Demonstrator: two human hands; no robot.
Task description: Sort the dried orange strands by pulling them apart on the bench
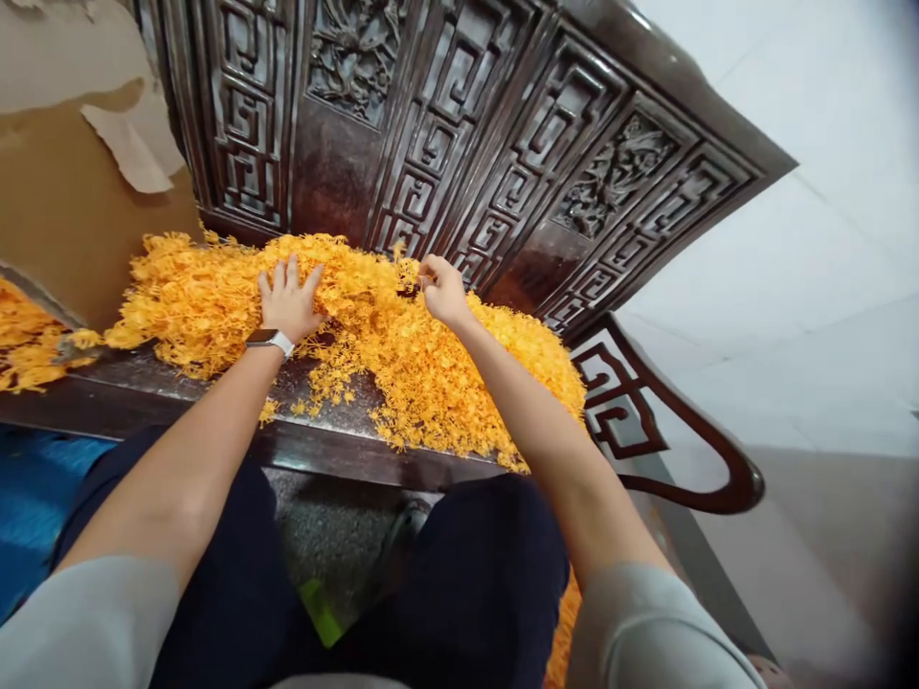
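Note:
A long heap of small yellow-orange artificial flowers (459, 373) covers the seat of a dark carved wooden bench (316, 445). My left hand (289, 304), with a watch (270, 339) on its wrist, lies on the left part of the heap, fingers spread. Near the backrest, my right hand (443, 290) is closed in a pinch at the top of the pile. A little bunch of flowers (408, 275) shows at its fingertips; the fingers partly hide where they grip. Between the hands, a dip in the heap bares some dark seat.
The carved backrest (337, 153) rises behind the heap, with a curved armrest (739, 483) at right. A torn cardboard box (93, 211) stands at left, beside more orange flowers (29, 344). Blue material (50, 498) lies lower left. Below are my knees and a green piece (321, 612).

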